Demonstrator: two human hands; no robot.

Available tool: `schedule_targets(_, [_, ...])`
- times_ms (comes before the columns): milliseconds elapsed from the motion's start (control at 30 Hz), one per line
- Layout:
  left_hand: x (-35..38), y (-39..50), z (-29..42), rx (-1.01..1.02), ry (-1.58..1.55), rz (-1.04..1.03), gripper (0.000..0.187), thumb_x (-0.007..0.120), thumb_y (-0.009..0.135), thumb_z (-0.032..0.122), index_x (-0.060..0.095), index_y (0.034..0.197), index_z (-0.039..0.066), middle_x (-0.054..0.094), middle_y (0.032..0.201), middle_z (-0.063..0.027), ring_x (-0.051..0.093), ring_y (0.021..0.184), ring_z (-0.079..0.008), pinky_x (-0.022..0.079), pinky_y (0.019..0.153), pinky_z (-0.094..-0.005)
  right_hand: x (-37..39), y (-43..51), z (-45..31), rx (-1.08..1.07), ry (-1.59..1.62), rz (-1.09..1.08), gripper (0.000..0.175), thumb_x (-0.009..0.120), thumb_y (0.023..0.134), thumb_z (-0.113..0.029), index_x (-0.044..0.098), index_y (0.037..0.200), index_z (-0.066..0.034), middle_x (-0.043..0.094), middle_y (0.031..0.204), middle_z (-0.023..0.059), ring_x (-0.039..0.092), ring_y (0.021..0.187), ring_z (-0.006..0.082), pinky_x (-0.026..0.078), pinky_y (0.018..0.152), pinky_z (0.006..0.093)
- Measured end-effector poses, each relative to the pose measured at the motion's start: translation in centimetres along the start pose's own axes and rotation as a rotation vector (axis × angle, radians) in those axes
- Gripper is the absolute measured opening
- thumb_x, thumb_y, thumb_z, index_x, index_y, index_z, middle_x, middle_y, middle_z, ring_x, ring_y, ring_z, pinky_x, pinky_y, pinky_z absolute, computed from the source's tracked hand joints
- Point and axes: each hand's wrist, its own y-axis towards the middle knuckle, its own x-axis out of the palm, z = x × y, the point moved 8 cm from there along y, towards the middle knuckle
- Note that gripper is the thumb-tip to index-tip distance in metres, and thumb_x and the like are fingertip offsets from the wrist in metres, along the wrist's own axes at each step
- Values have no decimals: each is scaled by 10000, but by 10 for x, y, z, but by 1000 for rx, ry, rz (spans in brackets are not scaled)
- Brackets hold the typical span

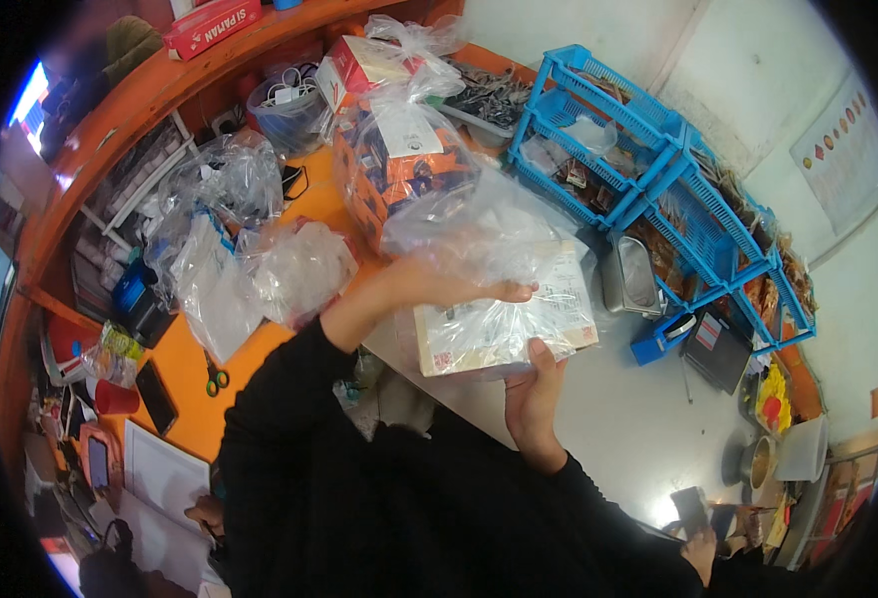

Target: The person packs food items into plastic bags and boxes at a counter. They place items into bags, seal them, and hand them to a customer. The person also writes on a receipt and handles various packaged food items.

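Observation:
A pale cardboard box [506, 340] with printed writing, inside a clear plastic bag [484, 217], is held tilted in front of me. My right hand [538, 396] grips its near edge, thumb on top and fingers hidden beneath. Across the upper side of the box lies my left hand [461, 288], holding the bag's plastic; blur and film obscure its fingers. Creases in the film spread out over the box below the left thumb. Just beyond, another clear bag [409, 172] holds orange patterned packages and has a paper slip on it.
Blue plastic racks [603, 149] and a metal container [629, 276] stand at the right. Crumpled plastic bags [289, 269], scissors [216, 380] and a phone [156, 398] lie on the orange table. Other people's hands show at lower left [206, 516] and lower right [699, 553].

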Motion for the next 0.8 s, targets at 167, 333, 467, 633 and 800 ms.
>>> schedule_targets(167, [14, -10, 76, 268, -137, -167, 441, 684, 685, 371, 620, 964, 34, 581, 1022, -94, 509, 991, -217, 370, 863, -311, -13, -20, -37, -279, -271, -38, 658, 515, 825, -294, 143, 1333, -103, 284, 1320, 131, 360, 1183, 300, 388, 909, 459])
schedule_targets(333, [34, 3, 108, 303, -515, -332, 351, 697, 685, 292, 618, 919, 42, 598, 977, -68, 534, 915, -187, 395, 813, -298, -54, -23, -75, 56, 248, -234, 830, 379, 773, -634, 116, 1353, -102, 187, 1384, 137, 296, 1225, 338, 350, 927, 518])
schedule_targets(467, [66, 3, 131, 446, -369, -376, 328, 697, 688, 290, 613, 890, 45, 598, 967, -65, 535, 908, -187, 401, 798, -307, -96, -19, -116, 345, 65, -347, 946, 364, 708, -728, 136, 1354, -74, 206, 1384, 148, 300, 1232, 328, 325, 963, 473])
schedule_targets(633, [96, -3, 136, 420, -314, -311, 323, 697, 688, 294, 609, 877, 47, 596, 968, -63, 531, 917, -194, 403, 795, -320, -128, -27, -150, 139, -371, -417, 897, 625, 698, -461, 147, 1335, -48, 292, 1324, 140, 356, 1195, 285, 311, 978, 399])
schedule_targets(800, [107, -12, 117, 352, -230, -206, 319, 697, 689, 298, 605, 865, 49, 595, 968, -61, 526, 927, -201, 406, 793, -332, -141, -29, -140, 9, -285, -352, 961, 654, 679, -80, -47, 1333, -157, 267, 1298, 196, 304, 1208, 304, 248, 992, 404])
